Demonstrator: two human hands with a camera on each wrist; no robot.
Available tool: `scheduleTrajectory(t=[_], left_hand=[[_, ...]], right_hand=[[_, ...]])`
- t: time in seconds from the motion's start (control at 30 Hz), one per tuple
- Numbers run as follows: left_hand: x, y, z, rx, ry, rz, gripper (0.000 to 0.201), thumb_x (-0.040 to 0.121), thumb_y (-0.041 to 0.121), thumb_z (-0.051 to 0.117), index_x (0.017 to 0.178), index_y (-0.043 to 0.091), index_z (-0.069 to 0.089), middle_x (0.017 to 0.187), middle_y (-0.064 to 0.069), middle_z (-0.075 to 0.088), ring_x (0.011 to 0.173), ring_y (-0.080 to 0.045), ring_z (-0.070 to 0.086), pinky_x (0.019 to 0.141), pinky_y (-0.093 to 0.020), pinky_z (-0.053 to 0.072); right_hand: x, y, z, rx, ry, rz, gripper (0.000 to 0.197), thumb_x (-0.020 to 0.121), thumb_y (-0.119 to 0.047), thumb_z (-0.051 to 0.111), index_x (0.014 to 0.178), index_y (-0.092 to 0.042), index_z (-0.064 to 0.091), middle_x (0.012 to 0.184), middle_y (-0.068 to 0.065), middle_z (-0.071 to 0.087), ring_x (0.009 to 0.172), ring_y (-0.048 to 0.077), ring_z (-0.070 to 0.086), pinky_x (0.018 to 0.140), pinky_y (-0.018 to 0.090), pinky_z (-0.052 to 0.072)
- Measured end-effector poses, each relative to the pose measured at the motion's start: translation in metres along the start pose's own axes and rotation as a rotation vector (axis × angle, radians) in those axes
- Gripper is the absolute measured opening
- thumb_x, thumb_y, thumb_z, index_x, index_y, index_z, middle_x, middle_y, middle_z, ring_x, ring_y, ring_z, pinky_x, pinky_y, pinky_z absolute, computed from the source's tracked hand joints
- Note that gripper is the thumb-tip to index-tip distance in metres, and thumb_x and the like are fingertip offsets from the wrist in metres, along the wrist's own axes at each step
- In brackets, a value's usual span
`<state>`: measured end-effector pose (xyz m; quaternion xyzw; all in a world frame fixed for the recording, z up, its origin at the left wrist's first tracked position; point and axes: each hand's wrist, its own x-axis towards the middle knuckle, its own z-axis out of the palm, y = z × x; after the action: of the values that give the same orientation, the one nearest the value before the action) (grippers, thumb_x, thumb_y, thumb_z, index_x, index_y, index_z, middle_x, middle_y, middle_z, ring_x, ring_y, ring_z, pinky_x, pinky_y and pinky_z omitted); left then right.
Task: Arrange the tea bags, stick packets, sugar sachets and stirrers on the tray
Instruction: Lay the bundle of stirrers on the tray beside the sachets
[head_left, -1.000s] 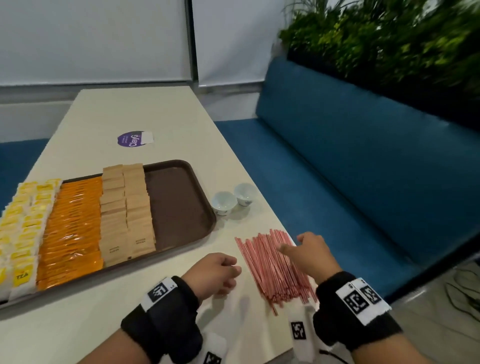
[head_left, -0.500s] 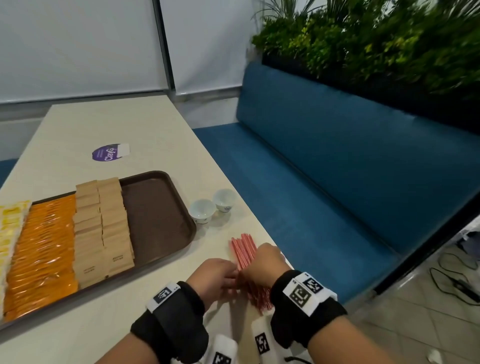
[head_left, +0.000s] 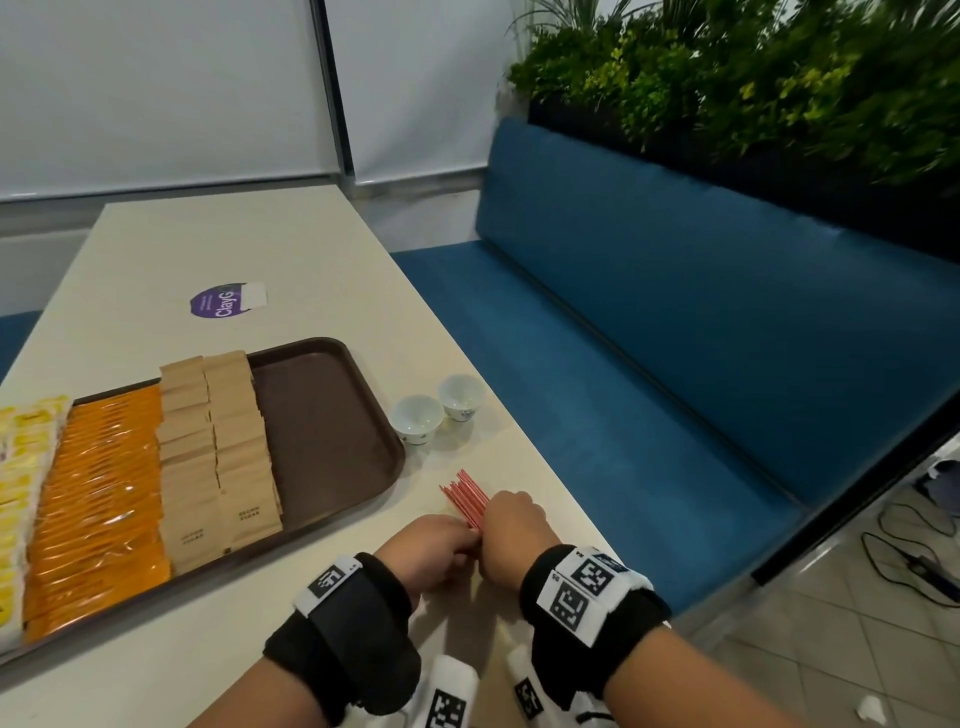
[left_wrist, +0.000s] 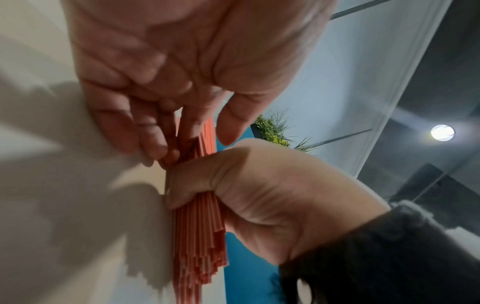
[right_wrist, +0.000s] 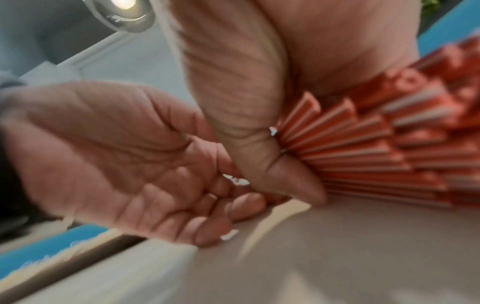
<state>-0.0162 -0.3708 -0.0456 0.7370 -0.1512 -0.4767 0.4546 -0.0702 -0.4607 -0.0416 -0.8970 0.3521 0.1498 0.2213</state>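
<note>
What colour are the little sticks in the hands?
The stirrers are red-orange with thin white stripes, clearest in the left wrist view.

cups (head_left: 435, 412) right of tray (head_left: 332, 415), stirrers (head_left: 465, 498) nearer

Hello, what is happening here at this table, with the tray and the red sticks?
A person is gathering the red stirrers into one bundle on the table, beside the tray. The right hand grips the bundle; the left hand presses against its side. Tea bags, orange stick packets and brown sugar sachets already lie in rows on the tray.
</note>
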Motion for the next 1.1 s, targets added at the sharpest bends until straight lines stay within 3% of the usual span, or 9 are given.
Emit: scheduleTrajectory(t=[0.1,0.17,0.23,0.37,0.57,0.73,0.9,1.03,1.1], left_hand=[[-0.001,0.000,-0.002,0.045,0.002,0.004,0.031,0.092,0.004,0.042,0.063,0.012,0.049,0.049,0.001,0.035,0.038,-0.008,0.028,0.039,-0.018,0.024],[-0.003,0.000,-0.003,-0.011,-0.010,-0.005,0.024,0.093,0.003,0.042,0.075,0.009,0.056,0.050,0.001,0.035,0.037,-0.007,0.029,0.038,-0.016,0.025],[-0.004,-0.001,-0.003,-0.063,-0.022,-0.010,0.020,0.094,0.002,0.041,0.086,0.006,0.058,0.047,0.003,0.037,0.035,-0.004,0.030,0.036,-0.014,0.025],[-0.004,-0.005,-0.007,-0.111,-0.035,-0.002,0.021,0.094,0.000,0.039,0.100,0.003,0.060,0.045,0.006,0.042,0.035,-0.003,0.031,0.035,-0.013,0.024],[-0.003,-0.011,-0.011,-0.123,-0.075,0.019,0.013,0.093,-0.001,0.039,0.089,0.006,0.050,0.057,0.001,0.036,0.045,-0.007,0.032,0.042,-0.016,0.025],[-0.003,-0.016,-0.014,-0.112,-0.087,0.051,0.020,0.094,0.001,0.040,0.097,0.009,0.058,0.067,-0.001,0.043,0.058,-0.010,0.038,0.046,-0.016,0.027],[-0.004,-0.018,-0.016,-0.112,-0.088,0.056,0.024,0.095,0.002,0.040,0.098,0.013,0.061,0.071,0.000,0.048,0.067,-0.011,0.044,0.048,-0.016,0.031],[-0.008,-0.019,-0.018,-0.148,-0.117,0.063,0.022,0.094,-0.001,0.038,0.098,0.008,0.057,0.070,-0.002,0.040,0.061,-0.011,0.037,0.047,-0.017,0.026],[-0.012,-0.020,-0.020,-0.179,-0.106,0.058,0.021,0.094,-0.001,0.039,0.095,0.010,0.057,0.072,-0.003,0.042,0.060,-0.011,0.036,0.047,-0.017,0.026]], right_hand=[[-0.001,-0.001,0.001,-0.005,0.025,-0.013,0.029,0.093,-0.010,0.052,0.121,-0.005,0.051,0.125,0.016,0.051,0.117,0.032,0.052,0.094,0.034,0.044],[0.000,-0.001,-0.002,-0.027,0.022,-0.034,0.010,0.094,-0.009,0.050,0.101,-0.009,0.057,0.107,0.014,0.058,0.110,0.032,0.058,0.088,0.032,0.047],[0.000,0.001,-0.006,-0.033,0.032,-0.040,0.015,0.094,-0.010,0.049,0.080,-0.013,0.047,0.093,0.011,0.053,0.106,0.031,0.060,0.084,0.031,0.047],[0.003,0.001,-0.003,0.011,0.043,-0.027,0.010,0.093,-0.012,0.052,0.099,-0.010,0.059,0.109,0.013,0.063,0.103,0.030,0.062,0.075,0.028,0.044],[0.007,-0.002,0.003,-0.053,0.114,-0.028,0.015,0.092,-0.012,0.051,0.078,-0.015,0.049,0.108,0.010,0.064,0.101,0.029,0.062,0.079,0.031,0.048],[0.009,-0.003,0.005,-0.086,0.129,-0.052,0.014,0.094,-0.014,0.050,0.104,-0.009,0.060,0.109,0.010,0.064,0.101,0.028,0.063,0.079,0.029,0.048],[0.010,-0.003,0.007,-0.061,0.125,-0.035,0.010,0.093,-0.016,0.052,0.100,-0.012,0.058,0.107,0.009,0.065,0.098,0.027,0.064,0.075,0.028,0.047],[0.009,-0.003,0.003,-0.114,0.108,-0.054,0.014,0.091,-0.018,0.053,0.102,-0.011,0.059,0.107,0.009,0.064,0.100,0.027,0.062,0.073,0.026,0.042],[0.009,-0.005,0.000,-0.120,0.093,-0.059,0.017,0.089,-0.021,0.056,0.102,-0.011,0.061,0.097,0.007,0.061,0.094,0.025,0.062,0.069,0.025,0.040]])
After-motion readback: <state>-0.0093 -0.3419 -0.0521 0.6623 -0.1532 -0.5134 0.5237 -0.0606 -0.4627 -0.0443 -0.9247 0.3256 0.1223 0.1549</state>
